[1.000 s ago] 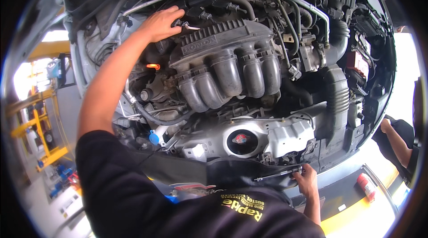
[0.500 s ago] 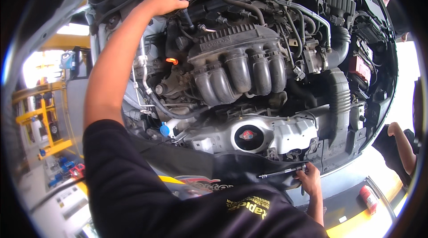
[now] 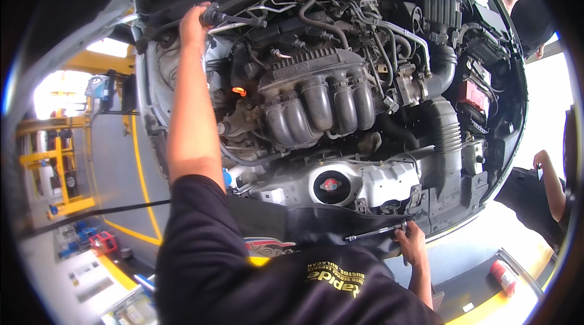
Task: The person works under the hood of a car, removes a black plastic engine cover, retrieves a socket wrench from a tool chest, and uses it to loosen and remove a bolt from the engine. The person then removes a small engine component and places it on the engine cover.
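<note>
My left hand (image 3: pixel 194 25) is closed round a black ignition coil (image 3: pixel 238 19), above the left rear of the engine bay. The coil's long stem points to the right, apart from the engine. My right hand (image 3: pixel 415 243) grips a ratchet wrench with a long metal extension (image 3: pixel 372 233) at the front edge of the car. The extension points left, over a dark fender cover (image 3: pixel 316 218). Between my arms lies the engine with its black ribbed intake manifold (image 3: pixel 319 103). Behind the manifold's top, other coils are partly hidden among hoses.
A red radiator cap (image 3: pixel 330 185) sits in the silver front panel. An orange dipstick loop (image 3: pixel 239 91) stands left of the manifold. The battery (image 3: pixel 473 95) is on the right. Another person (image 3: pixel 535 188) is beyond the right side, near a red extinguisher (image 3: pixel 503 277).
My left hand has lifted the ignition coil out of the engine and carried it left, its stem swinging from downward to rightward. My right hand still holds the ratchet wrench.
</note>
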Tool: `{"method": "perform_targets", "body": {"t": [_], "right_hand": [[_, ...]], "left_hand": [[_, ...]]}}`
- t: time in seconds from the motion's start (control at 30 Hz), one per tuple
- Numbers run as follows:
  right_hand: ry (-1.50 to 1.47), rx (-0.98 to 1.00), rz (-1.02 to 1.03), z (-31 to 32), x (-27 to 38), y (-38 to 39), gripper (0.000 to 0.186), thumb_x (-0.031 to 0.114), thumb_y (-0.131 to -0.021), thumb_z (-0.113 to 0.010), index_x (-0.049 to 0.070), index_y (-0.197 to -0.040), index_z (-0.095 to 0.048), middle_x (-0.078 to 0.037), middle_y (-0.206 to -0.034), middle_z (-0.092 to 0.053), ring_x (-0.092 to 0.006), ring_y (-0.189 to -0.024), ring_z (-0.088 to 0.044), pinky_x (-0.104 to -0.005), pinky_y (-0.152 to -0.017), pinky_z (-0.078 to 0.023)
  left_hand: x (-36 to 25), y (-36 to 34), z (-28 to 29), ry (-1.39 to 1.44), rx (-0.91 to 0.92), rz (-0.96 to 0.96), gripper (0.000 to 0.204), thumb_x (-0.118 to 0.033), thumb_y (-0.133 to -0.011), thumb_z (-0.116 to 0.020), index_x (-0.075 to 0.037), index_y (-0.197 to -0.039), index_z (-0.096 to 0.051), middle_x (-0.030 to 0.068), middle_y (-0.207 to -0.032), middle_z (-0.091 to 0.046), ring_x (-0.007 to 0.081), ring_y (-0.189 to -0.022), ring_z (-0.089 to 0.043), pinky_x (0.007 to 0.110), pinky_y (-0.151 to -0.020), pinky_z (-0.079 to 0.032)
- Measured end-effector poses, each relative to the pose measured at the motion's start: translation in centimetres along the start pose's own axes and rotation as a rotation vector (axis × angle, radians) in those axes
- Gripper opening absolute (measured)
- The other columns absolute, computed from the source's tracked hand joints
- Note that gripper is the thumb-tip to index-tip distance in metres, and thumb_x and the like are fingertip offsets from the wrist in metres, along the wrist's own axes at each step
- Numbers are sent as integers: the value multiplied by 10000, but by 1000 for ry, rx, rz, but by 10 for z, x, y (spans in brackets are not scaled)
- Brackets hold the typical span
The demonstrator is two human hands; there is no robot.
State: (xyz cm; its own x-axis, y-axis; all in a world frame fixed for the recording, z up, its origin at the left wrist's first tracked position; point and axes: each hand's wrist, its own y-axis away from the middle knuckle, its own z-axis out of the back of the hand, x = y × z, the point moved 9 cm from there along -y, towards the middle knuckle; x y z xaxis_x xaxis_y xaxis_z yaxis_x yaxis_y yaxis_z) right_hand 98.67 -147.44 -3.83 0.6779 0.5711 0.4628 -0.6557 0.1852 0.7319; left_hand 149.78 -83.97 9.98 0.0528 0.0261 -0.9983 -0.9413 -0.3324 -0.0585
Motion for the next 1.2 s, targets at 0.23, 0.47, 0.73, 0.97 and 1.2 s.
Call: {"method": "perform_targets", "body": {"t": [0.23,0.47,0.73,0.97,1.2], "right_hand": [[158,-147,158,0,9,20,362,177,-879,-698,-66,-1135,-617,-265,-1072,-663,-453,-1044,-626,-491,-933,-484],[194,-223,244,-7,5,36,509,187,-892,-702,-69,-1297,-531,-262,-1208,-585,-451,-1152,-563,-481,-993,-459],[259,-278,311,-4,9,52,539,151,-879,-695,-53,-1348,-526,-241,-1203,-571,-429,-1178,-551,-490,-1021,-455],[233,-295,349,-8,8,55,548,113,-874,-695,-56,-1362,-512,-236,-1212,-567,-430,-1181,-552,-483,-1017,-464],[211,-299,363,-8,3,56,563,91,-869,-695,-53,-1380,-506,-233,-1209,-564,-426,-1168,-567,-477,-1011,-474]], "left_hand": [[6,53,-62,435,124,131,461,-311,-924,-494,29,-1198,-642,173,-1153,-700,254,-1031,-676,339,-761,-502],[-71,91,-88,391,162,-126,405,-249,-941,-515,17,-1219,-639,131,-1150,-678,204,-987,-642,335,-784,-486],[-202,193,-148,260,395,-484,371,-116,-929,-526,47,-1243,-640,123,-1157,-678,156,-1034,-647,302,-941,-520],[-243,224,-144,51,457,-589,363,-97,-896,-675,5,-1244,-663,77,-1164,-687,131,-1022,-638,274,-937,-491],[-244,257,-128,-67,381,-443,383,-108,-888,-685,-1,-1251,-626,27,-1102,-648,121,-1028,-613,268,-929,-495]]}}
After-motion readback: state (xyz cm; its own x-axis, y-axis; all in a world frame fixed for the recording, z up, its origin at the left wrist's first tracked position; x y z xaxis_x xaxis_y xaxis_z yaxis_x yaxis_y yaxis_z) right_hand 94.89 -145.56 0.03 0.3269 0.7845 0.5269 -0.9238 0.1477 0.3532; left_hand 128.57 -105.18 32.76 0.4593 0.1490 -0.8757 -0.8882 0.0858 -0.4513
